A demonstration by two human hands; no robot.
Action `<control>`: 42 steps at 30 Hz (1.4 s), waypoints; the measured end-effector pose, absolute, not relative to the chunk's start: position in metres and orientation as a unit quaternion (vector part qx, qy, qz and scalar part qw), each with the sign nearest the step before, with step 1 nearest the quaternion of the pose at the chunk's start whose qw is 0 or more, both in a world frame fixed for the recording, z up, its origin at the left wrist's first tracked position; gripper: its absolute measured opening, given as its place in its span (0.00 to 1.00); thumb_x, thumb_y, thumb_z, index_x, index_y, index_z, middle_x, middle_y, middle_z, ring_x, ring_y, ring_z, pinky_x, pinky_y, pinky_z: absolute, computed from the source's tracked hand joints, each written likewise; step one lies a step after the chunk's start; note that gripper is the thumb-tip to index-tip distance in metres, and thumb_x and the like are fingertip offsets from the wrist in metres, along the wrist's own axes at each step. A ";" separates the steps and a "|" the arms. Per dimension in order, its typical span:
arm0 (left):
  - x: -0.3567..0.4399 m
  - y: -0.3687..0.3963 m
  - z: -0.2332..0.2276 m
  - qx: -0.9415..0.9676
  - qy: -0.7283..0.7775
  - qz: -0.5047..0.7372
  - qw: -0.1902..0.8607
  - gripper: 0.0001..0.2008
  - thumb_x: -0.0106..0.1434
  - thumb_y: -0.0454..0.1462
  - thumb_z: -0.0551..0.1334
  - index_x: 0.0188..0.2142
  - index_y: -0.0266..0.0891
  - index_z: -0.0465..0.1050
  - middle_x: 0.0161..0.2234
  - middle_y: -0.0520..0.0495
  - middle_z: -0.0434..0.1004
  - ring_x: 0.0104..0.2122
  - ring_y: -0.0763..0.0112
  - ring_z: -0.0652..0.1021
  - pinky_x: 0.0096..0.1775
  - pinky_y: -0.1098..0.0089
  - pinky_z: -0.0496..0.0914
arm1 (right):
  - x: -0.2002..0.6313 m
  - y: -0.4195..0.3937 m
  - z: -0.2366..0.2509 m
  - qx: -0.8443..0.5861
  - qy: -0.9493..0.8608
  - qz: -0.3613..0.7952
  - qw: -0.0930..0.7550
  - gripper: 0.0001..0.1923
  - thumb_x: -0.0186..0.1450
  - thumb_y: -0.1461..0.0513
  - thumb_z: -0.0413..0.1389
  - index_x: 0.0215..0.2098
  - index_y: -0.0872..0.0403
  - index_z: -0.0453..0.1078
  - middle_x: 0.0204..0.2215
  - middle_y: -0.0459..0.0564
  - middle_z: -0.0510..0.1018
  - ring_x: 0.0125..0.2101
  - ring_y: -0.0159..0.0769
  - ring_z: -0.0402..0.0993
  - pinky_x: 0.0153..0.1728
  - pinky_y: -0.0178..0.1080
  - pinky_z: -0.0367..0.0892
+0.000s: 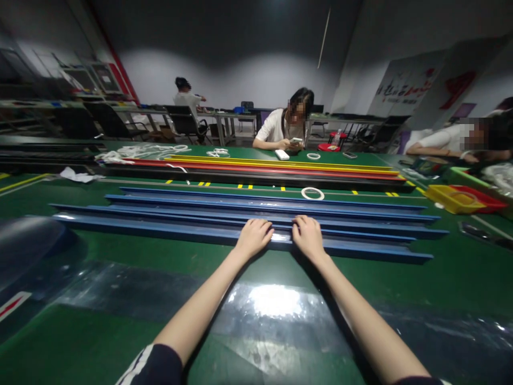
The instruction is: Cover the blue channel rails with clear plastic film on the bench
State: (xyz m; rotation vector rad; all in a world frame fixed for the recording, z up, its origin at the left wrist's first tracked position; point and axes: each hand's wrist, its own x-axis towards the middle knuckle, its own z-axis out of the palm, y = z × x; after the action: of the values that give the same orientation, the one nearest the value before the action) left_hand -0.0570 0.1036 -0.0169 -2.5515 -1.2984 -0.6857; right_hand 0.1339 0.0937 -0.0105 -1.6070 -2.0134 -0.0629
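Green worktop (pixel 120 256) stretches wide, its near part bare under a glossy clear sheet, leaving free room between the person and the blue rails (pixel 180 214). About five long blue rails lie side by side across the middle, ends staggered on the right. Beyond a yellow-dashed line lie red and yellow rails (pixel 256 164), and two white tape rings (pixel 312 193). Both arms reach straight forward. The left hand (pixel 253 237) and right hand (pixel 308 236) rest palms down, fingers curled over the nearest blue rails, close together but apart. Three seated people work behind.
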 end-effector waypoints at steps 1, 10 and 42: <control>-0.048 0.103 -0.018 -0.863 -0.441 -0.226 0.103 0.17 0.65 0.43 0.47 0.45 0.37 0.69 0.41 0.45 0.74 0.41 0.66 0.72 0.43 0.65 0.62 | 0.156 0.090 -0.011 -0.625 -0.731 -0.046 0.270 0.17 0.63 0.62 0.40 0.38 0.56 0.69 0.39 0.56 0.73 0.41 0.41 0.66 0.45 0.44 0.56; -0.037 0.108 -0.023 -0.855 -0.450 -0.207 0.153 0.19 0.64 0.44 0.46 0.43 0.38 0.70 0.34 0.43 0.72 0.36 0.65 0.72 0.40 0.66 0.63 | 0.249 0.070 -0.017 -0.641 -0.730 -0.107 0.212 0.20 0.65 0.57 0.38 0.36 0.55 0.70 0.34 0.55 0.75 0.37 0.41 0.68 0.39 0.41 0.60; -0.114 0.020 0.012 -0.887 -0.438 -0.147 0.019 0.15 0.66 0.42 0.47 0.37 0.40 0.71 0.34 0.48 0.74 0.36 0.69 0.72 0.40 0.68 0.62 | 0.231 0.025 0.004 -0.535 -0.733 0.028 0.419 0.15 0.64 0.56 0.43 0.29 0.53 0.67 0.29 0.50 0.74 0.33 0.35 0.68 0.37 0.37 0.62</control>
State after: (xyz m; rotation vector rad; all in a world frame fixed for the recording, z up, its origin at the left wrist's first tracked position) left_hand -0.1145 0.0196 0.0120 -2.7537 -1.3588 -0.4568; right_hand 0.2311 0.0248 0.0037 -1.3418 -1.8389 0.0703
